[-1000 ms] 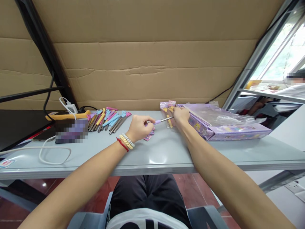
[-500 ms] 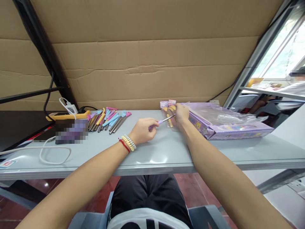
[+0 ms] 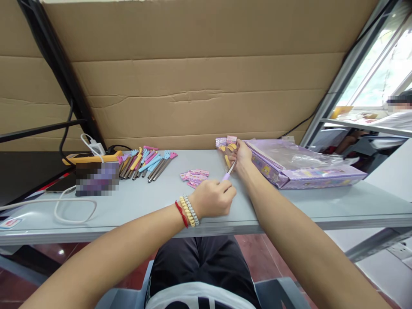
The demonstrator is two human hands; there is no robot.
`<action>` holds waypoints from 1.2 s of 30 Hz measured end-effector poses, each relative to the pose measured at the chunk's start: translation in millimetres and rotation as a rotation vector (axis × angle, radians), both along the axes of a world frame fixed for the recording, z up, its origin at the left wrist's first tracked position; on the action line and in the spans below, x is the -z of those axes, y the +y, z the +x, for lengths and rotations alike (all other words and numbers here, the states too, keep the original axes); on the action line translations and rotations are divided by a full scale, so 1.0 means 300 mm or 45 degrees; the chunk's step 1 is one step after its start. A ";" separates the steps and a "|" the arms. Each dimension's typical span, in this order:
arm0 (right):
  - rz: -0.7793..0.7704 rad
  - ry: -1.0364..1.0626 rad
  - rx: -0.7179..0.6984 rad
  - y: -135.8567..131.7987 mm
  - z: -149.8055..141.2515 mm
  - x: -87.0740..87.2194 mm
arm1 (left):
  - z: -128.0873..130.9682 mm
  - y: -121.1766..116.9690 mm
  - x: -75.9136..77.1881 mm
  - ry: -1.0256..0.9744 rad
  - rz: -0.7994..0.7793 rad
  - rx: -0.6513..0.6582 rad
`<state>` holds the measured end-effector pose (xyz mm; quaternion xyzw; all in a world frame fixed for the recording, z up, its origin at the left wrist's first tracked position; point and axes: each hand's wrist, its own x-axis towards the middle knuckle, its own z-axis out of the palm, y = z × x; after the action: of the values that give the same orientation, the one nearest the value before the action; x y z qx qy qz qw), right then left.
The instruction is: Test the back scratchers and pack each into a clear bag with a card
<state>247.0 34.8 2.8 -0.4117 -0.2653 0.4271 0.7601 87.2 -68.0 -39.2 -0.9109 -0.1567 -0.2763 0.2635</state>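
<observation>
My left hand (image 3: 214,198) is closed on the purple handle end of a thin metal rod (image 3: 229,171), near the table's front edge. My right hand (image 3: 242,155) pinches the rod's far end, beside a small pile of yellow hand-shaped pieces in packets (image 3: 226,145). The rod runs between both hands, slanting away from me. A few pink packets (image 3: 195,176) lie on the grey table (image 3: 135,201) just left of the rod.
A heap of several coloured hand-tipped rods (image 3: 144,161) lies at the back left. A purple flat box under clear plastic (image 3: 299,165) sits at the right. A yellow power strip with a white charger (image 3: 92,154) and a white cable (image 3: 74,210) are at the left. Cardboard forms the back wall.
My left hand has pulled back toward me and to the right, drawing the rod out longer and uncovering the pink packets. My right hand has stayed at the pile.
</observation>
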 end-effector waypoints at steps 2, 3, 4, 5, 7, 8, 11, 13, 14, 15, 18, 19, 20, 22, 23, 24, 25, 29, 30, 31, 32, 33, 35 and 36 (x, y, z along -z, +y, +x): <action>-0.003 0.027 0.016 -0.003 -0.015 -0.004 | 0.001 -0.003 0.007 0.000 0.011 -0.024; 0.006 0.047 0.033 -0.004 -0.021 -0.005 | 0.002 -0.003 0.010 -0.004 0.011 -0.044; 0.039 0.044 0.041 -0.006 -0.024 -0.005 | 0.002 -0.003 0.013 -0.011 0.012 -0.063; 0.067 0.043 0.051 -0.006 -0.027 -0.004 | 0.002 -0.001 0.016 -0.020 0.013 -0.077; 0.082 0.052 0.075 -0.005 -0.031 0.001 | 0.002 0.002 0.019 -0.042 0.023 -0.090; 0.077 0.055 0.079 -0.002 -0.034 0.005 | 0.002 0.004 0.020 -0.052 0.029 -0.089; 0.061 0.057 0.071 0.006 -0.044 0.014 | 0.002 0.007 0.020 -0.071 0.034 -0.088; 0.065 0.065 0.065 0.009 -0.053 0.017 | 0.003 0.006 0.019 -0.064 0.031 -0.101; 0.067 0.070 0.060 0.008 -0.058 0.017 | 0.003 0.005 0.018 -0.058 0.033 -0.111; 0.069 0.075 0.056 0.007 -0.063 0.016 | 0.003 0.003 0.016 -0.053 0.039 -0.123; 0.076 0.081 0.046 -0.003 -0.077 0.012 | 0.002 0.000 0.014 -0.050 0.065 -0.148; 0.076 0.078 0.046 -0.006 -0.082 0.011 | 0.002 0.000 0.014 -0.052 0.071 -0.152; 0.075 0.073 0.048 -0.010 -0.085 0.011 | 0.002 0.000 0.014 -0.053 0.075 -0.156; 0.068 0.065 0.051 -0.017 -0.092 0.010 | 0.001 0.001 0.016 -0.056 0.082 -0.163; 0.063 0.062 0.051 -0.021 -0.095 0.010 | 0.001 0.003 0.017 -0.057 0.086 -0.167; 0.057 0.059 0.049 -0.023 -0.098 0.009 | 0.001 0.004 0.018 -0.058 0.090 -0.167; 0.052 0.056 0.048 -0.026 -0.101 0.009 | 0.000 0.005 0.019 -0.059 0.094 -0.166; 0.044 0.051 0.082 -0.034 -0.113 0.004 | -0.004 0.012 0.023 -0.077 0.101 -0.149; 0.046 0.054 0.091 -0.036 -0.116 0.004 | -0.006 0.013 0.023 -0.080 0.101 -0.140; 0.049 0.056 0.098 -0.037 -0.118 0.004 | -0.007 0.015 0.024 -0.078 0.100 -0.135; 0.052 0.058 0.101 -0.037 -0.120 0.005 | -0.009 0.016 0.024 -0.074 0.098 -0.135; 0.052 0.057 0.101 -0.036 -0.121 0.008 | -0.009 0.017 0.024 -0.066 0.092 -0.140; 0.044 0.055 0.100 -0.033 -0.121 0.014 | -0.010 0.020 0.024 -0.048 0.067 -0.159; 0.038 0.054 0.098 -0.030 -0.120 0.018 | -0.010 0.023 0.023 -0.038 0.047 -0.164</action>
<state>211.1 25.8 -2.6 -0.4011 -0.2394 0.4023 0.7874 84.3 -61.2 -46.0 -0.8897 -0.2139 -0.2750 0.2951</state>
